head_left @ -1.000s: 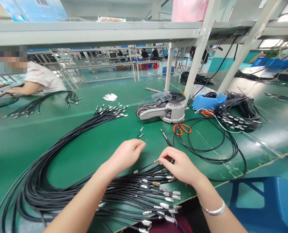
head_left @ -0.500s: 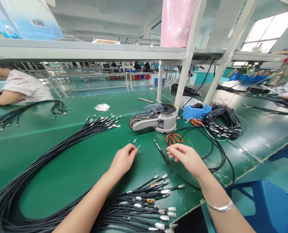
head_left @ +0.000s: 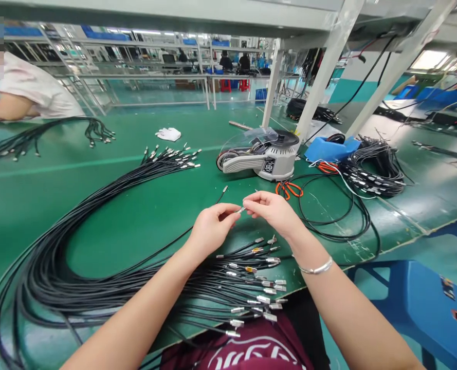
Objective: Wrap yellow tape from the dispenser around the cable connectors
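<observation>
So the left hand point(head_left: 213, 226) has a small metal tip point(head_left: 241, 210) pinched between thumb and finger mid-scene, and the right hand point(head_left: 270, 208) has its thumb and fingers closed on the far end of it, over the green surface point(head_left: 147, 221). The big black cable bundle point(head_left: 89, 293) curves around on the left and runs under the left forearm, while a grey machine point(head_left: 247, 163) sits farther back, with a white glove point(head_left: 168, 134) off to its left.
</observation>
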The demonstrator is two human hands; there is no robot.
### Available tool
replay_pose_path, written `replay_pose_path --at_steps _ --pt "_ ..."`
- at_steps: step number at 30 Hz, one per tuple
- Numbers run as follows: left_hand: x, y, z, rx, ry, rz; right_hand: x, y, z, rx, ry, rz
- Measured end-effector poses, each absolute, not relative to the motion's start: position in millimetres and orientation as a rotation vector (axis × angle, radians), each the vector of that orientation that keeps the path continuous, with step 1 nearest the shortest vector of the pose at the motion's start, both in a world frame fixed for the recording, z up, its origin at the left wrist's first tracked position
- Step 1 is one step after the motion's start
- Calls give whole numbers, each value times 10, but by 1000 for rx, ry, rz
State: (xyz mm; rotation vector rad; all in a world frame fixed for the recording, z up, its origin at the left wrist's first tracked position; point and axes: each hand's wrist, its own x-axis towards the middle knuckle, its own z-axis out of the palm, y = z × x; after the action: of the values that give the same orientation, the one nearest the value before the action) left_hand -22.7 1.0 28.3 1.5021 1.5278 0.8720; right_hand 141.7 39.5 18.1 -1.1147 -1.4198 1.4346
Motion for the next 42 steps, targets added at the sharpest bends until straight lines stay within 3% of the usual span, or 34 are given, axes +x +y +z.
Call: replay_pose_path --at_steps 14,23,36,42 --pt "-418 29 105 1903 1661 635 2071 -151 112 -1218 -2118 1117" --pt "-651 -440 177 2065 1502 163 1955 -167 -66 -1017 -2209 952" --pt "-350 -384 312 1893 1510 382 1783 -209 9 -1185 -1466 1537" --pt "-184 -353 345 1538 1361 427 1819 -188 34 -1274 -1454 1660"
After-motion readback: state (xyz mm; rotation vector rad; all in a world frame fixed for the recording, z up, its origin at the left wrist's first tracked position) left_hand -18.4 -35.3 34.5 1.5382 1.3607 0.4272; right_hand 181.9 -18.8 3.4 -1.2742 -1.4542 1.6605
